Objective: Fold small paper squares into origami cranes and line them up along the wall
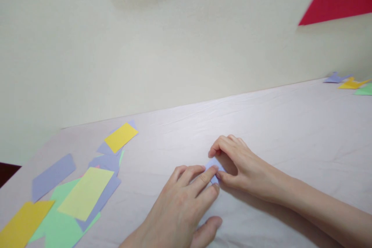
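Lilac paper piece [214, 167], small, lies on the table [290, 131] right between my hands, mostly covered by them. Left hand [186, 201] reaches it from the near side, flat, fingertips pressing it down. Right hand [236, 164] comes from its right, curled, thumb and fingers pinching its edge. Both touch it, so neither is nearer. Long axis: cannot tell, too much hidden. Loose coloured slips [84, 193] lie well left of the piece, folded bits [351, 84] far to its right.

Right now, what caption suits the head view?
Left hand presses and right hand pinches a small lavender paper piece on the pale table cover; coloured paper rectangles lie at left.
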Tool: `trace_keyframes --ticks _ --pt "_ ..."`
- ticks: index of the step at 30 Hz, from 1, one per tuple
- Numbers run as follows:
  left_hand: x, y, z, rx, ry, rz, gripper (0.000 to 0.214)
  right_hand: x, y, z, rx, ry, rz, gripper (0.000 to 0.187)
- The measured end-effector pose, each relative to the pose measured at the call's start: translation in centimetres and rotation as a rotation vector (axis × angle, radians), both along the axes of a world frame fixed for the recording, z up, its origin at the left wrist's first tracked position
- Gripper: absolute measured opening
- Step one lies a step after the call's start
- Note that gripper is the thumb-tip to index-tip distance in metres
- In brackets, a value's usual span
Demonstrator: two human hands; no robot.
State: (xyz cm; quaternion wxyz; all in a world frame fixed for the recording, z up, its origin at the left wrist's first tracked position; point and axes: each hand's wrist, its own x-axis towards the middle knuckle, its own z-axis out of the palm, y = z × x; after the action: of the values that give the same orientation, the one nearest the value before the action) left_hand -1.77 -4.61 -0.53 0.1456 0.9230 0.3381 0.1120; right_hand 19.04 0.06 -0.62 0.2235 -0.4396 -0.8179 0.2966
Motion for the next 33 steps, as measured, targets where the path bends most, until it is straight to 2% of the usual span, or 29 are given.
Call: trace_keyframes --ticks 4,9,17,24,29,33 --pt "0.1 0.0 0.5 -0.044 0.024 0.017 0.035 0.2 0.3 0.1 -0.063 0.02 0.016 0.021" --pt "0.3 0.1 0.9 -0.055 0.048 0.025 0.034 0.3 0.6 -0.1 -0.079 0.048 0.007 0.03" --pt "0.3 -0.3 0.5 -0.061 0.007 0.022 0.036 0.4 0.4 -0.3 -0.065 0.078 -0.016 0.032" --pt "0.5 -0.5 1.0 -0.167 -0.022 0.124 0.049 0.1 -0.2 -0.4 -0.033 0.014 -0.042 0.036" --pt "0.3 -0.6 0.6 -0.093 -0.072 0.134 0.074 -0.3 -0.8 0.1 -0.021 -0.053 -0.01 0.044" --pt "0.1 -0.8 -0.2 0.08 0.034 0.077 0.073 -0.3 -1.2 0.1 -0.008 -0.053 0.013 0.048"
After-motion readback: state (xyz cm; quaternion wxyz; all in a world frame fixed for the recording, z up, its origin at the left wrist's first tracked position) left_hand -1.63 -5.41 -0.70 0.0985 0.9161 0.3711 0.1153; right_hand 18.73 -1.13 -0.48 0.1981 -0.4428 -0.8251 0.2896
